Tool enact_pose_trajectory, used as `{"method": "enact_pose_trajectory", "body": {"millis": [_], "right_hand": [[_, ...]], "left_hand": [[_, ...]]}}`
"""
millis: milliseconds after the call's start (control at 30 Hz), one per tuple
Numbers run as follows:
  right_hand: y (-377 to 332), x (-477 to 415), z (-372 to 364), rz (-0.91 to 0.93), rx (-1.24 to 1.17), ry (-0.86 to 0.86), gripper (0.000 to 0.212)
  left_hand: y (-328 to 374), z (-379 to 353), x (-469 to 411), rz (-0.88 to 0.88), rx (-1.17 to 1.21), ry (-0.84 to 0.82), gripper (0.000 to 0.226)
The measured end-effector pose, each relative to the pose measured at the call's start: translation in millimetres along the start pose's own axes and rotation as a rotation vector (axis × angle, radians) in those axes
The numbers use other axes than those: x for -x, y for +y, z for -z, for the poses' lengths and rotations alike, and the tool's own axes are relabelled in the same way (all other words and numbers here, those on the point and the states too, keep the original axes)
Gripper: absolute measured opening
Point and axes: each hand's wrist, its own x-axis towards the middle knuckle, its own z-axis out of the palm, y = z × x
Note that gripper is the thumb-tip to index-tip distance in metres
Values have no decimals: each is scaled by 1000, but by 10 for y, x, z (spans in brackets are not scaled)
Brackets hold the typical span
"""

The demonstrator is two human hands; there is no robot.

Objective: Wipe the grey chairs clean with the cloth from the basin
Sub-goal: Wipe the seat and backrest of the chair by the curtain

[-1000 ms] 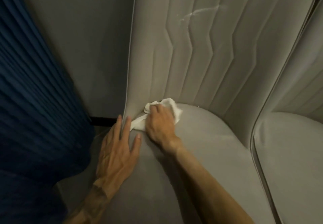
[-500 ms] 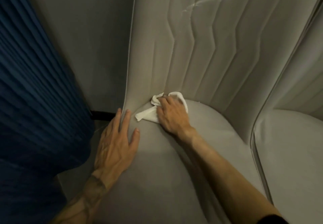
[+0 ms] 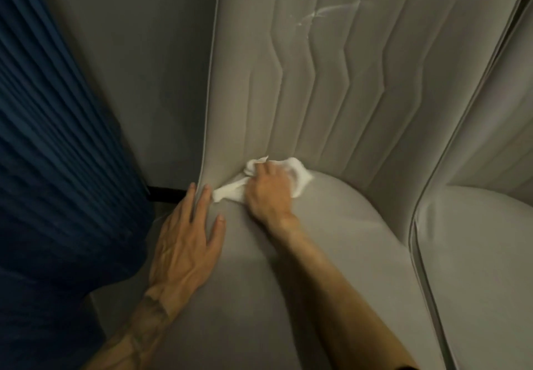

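Our right grip point(image 3: 268, 193) bunches the cloth point(image 3: 230, 195), pressing it into the seat-back crease of the grey chair point(image 3: 331, 239), where dirt likely gathers; our left grip point(image 3: 184, 242), fingers straight, lies flat, steadying the seat.

Bare forearms — a dark tattoo point(image 3: 150, 312) marks the left one, just behind the veined left hand point(image 3: 184, 242).
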Motion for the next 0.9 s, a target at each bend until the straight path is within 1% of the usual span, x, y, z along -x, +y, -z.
{"method": "enact_pose_trajectory", "body": {"millis": [67,133,167,200,233,333,367,433,500,567,600,667,733,767,833,900], "right_hand": [[-211,113,-93,177,-49,-19,37],[-123,317,-52,395,-127,-72,38],[-14,355,-6,467,-146,-83,39],[88,327,24,498,-140,-81,40],[151,263,48,475,-129,-74,41],[52,83,22,268,-89,-43,42],[-36,102,-3,247,-60,-46,41],[-175,260,-52,329,-121,-67,38],[-171,448,-70,482,-251,-120,32],[-61,456,-29,596,-261,-138,33],[5,390,-10,605,-231,-114,35],[141,270,28,496,-160,-31,42],[328,183,93,287,-101,57,44],[433,162,133,180,-113,104,42],[568,192,212,9,-257,190,36],[551,254,306,-120,-507,277,35]], "left_hand": [[-9,-2,-8,12,27,-17,69],[-5,14,-9,9,36,-20,72],[6,26,-2,6,35,-22,74],[10,42,3,6,34,-23,76],[16,57,9,9,36,-24,76],[29,73,11,33,59,-40,72],[39,72,18,36,62,-48,71],[41,92,25,36,68,-61,74],[40,118,8,36,96,-57,82],[40,127,-11,42,113,-55,85],[39,122,-13,38,113,-51,83],[30,105,0,26,103,-42,75],[23,114,11,26,104,-53,71],[27,124,10,28,101,-61,72],[41,148,12,36,101,-76,74],[63,169,-10,38,108,-83,75]]}}
